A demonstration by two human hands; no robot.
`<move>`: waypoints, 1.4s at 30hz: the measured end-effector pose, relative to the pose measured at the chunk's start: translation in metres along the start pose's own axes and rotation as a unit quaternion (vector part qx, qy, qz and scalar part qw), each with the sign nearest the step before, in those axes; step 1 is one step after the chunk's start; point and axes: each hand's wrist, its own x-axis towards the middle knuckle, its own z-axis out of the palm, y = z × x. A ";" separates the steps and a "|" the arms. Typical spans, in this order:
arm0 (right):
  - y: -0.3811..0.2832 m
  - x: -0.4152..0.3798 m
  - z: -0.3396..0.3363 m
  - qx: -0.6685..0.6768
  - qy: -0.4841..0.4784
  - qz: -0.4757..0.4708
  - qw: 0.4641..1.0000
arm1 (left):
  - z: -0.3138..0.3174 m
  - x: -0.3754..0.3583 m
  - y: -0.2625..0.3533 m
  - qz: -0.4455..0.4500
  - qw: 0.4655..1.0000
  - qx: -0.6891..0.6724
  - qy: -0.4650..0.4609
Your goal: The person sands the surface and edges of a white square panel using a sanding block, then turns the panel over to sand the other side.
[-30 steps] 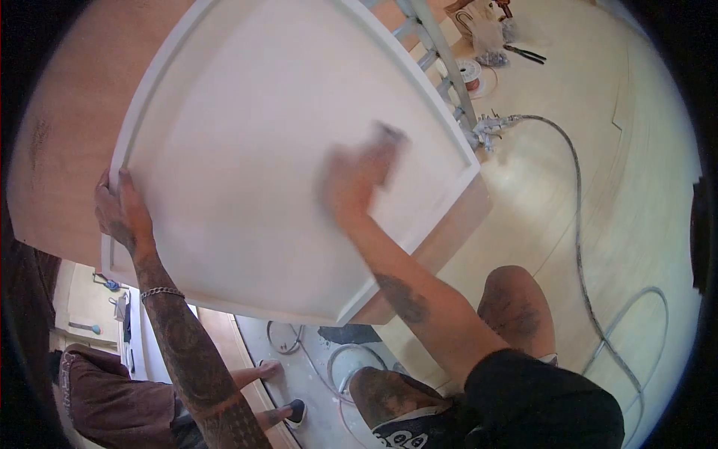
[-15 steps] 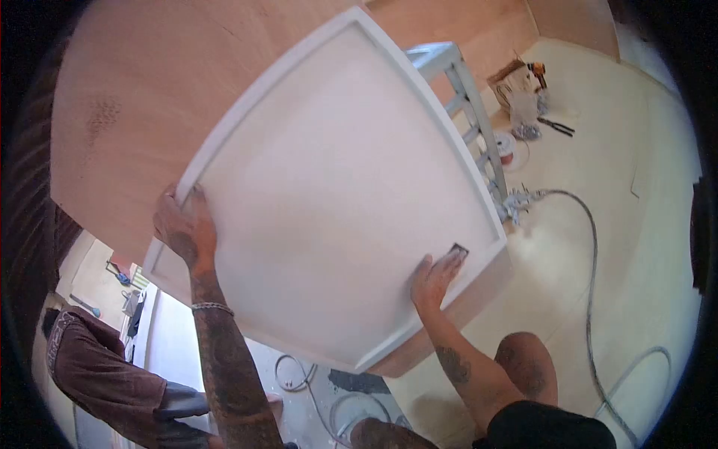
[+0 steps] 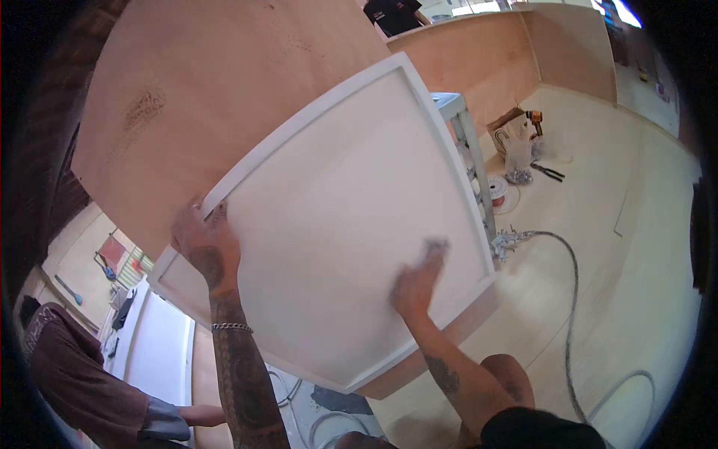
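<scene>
A large white panel (image 3: 336, 202) with a raised rim lies tilted across the middle of the view. My left hand (image 3: 206, 232) is closed around the rim at its left edge, with the thumb on the inner side. On the panel's face, toward the right, my right hand (image 3: 419, 284) presses a small dark piece of sandpaper (image 3: 437, 245) under its fingertips. Motion blurs this hand and the sandpaper. A bare wooden side of the panel shows below its lower right rim.
Behind the panel stands a big curved plywood sheet (image 3: 247, 67) and a metal ladder (image 3: 471, 150). A spray gun (image 3: 508, 241) with a hose (image 3: 574, 299) sits on the right, near pliers (image 3: 548, 172) and a drill (image 3: 535, 121). A co-worker (image 3: 82, 374) bends at lower left beside another white panel (image 3: 157, 344).
My right hand has slid left along the panel from near its right corner. The view has tipped up, showing another person in a dark shirt at the top.
</scene>
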 end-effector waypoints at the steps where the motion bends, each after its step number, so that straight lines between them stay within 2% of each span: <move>1: 0.041 -0.025 0.008 0.006 0.025 0.085 0.996 | 0.000 0.002 0.001 0.017 1.000 -0.007 0.014; 2: 0.061 -0.037 0.008 0.009 0.049 0.171 0.984 | -0.002 0.001 0.002 0.034 0.999 -0.014 0.027; 3: 0.052 -0.028 0.006 0.007 0.049 0.162 0.986 | -0.005 0.001 0.004 0.026 0.999 -0.016 0.031; 5: -0.001 0.003 0.011 0.027 0.087 0.088 0.992 | -0.010 0.001 0.007 0.035 0.999 0.005 0.037; 6: -0.063 0.023 0.004 -0.004 0.080 0.056 0.995 | -0.015 0.000 0.007 0.030 0.999 0.006 0.036; 7: -0.092 0.044 0.026 -0.041 0.098 -0.015 0.994 | -0.019 0.001 0.008 0.029 0.999 -0.002 0.019; 8: -0.143 0.066 0.007 0.039 0.046 -0.085 0.995 | -0.024 0.002 0.008 0.028 1.000 -0.009 0.000; 9: -0.178 0.084 0.006 0.053 0.080 -0.184 0.978 | -0.027 0.003 0.006 0.022 1.000 -0.008 -0.004; 10: -0.206 0.096 0.001 0.051 0.071 -0.245 0.966 | -0.028 0.007 0.004 0.044 0.999 0.010 -0.012; 11: -0.224 0.099 -0.004 0.035 0.069 -0.263 0.962 | -0.030 0.009 0.003 0.066 0.997 0.028 -0.024; 12: -0.214 0.094 -0.007 0.027 0.060 -0.262 0.963 | -0.034 0.010 0.005 0.058 0.997 0.026 -0.033; 14: -0.179 0.089 -0.018 0.026 0.017 -0.306 0.951 | -0.045 0.022 0.009 0.109 0.992 0.049 -0.042; 15: -0.156 0.070 -0.033 0.001 -0.033 -0.226 0.974 | -0.050 0.030 0.011 0.106 0.992 0.045 -0.047; 17: -0.054 0.023 -0.042 -0.037 -0.073 -0.186 0.979 | -0.058 0.041 0.013 0.123 0.981 0.032 -0.146; 19: 0.049 -0.039 -0.040 -0.051 -0.078 -0.148 0.985 | -0.061 0.048 0.014 0.126 0.978 0.022 -0.164; 20: 0.056 -0.042 -0.041 -0.057 -0.084 -0.145 0.984 | -0.062 0.046 0.014 0.129 0.976 0.016 -0.175; 22: 0.059 -0.028 -0.035 -0.044 -0.053 -0.231 0.971 | -0.062 0.042 0.017 0.117 0.979 -0.011 -0.167; 24: -0.008 0.033 -0.026 -0.062 -0.022 -0.314 0.947 | -0.056 0.040 0.012 0.120 0.981 -0.034 -0.149; 25: -0.069 0.067 -0.033 -0.009 -0.004 -0.374 0.927 | -0.058 0.041 0.013 0.116 0.981 -0.035 -0.152; 27: -0.154 0.125 -0.036 -0.050 0.036 -0.432 0.900 | -0.063 0.042 0.020 0.043 0.975 0.007 -0.219; 29: -0.197 0.160 -0.031 -0.052 0.070 -0.444 0.892 | -0.059 0.042 0.017 0.050 0.976 0.007 -0.211; 32: -0.151 0.127 -0.032 -0.078 0.020 -0.454 0.887 | -0.053 0.038 0.016 0.063 0.979 0.000 -0.193; 33: -0.118 0.102 -0.032 -0.079 -0.007 -0.415 0.906 | -0.052 0.038 0.015 0.064 0.982 -0.007 -0.180; 35: -0.008 0.036 -0.026 -0.069 -0.060 -0.331 0.939 | -0.052 0.037 0.016 0.066 0.984 -0.006 -0.167; 36: 0.021 0.006 -0.039 -0.067 -0.076 -0.255 0.962 | -0.051 0.036 0.017 0.070 0.985 -0.002 -0.155; 38: 0.082 -0.037 -0.027 -0.058 -0.029 -0.160 0.985 | -0.052 0.033 0.021 0.068 0.986 0.014 -0.151; 39: 0.061 -0.025 -0.024 -0.057 -0.024 -0.162 0.985 | -0.052 0.035 0.022 0.069 0.987 0.031 -0.140; 40: 0.039 -0.007 -0.019 -0.058 -0.003 -0.205 0.977 | -0.053 0.037 0.023 0.070 0.987 0.030 -0.139; 42: -0.050 0.045 -0.023 -0.044 0.008 -0.267 0.963 | -0.054 0.035 0.026 0.046 0.987 0.005 -0.151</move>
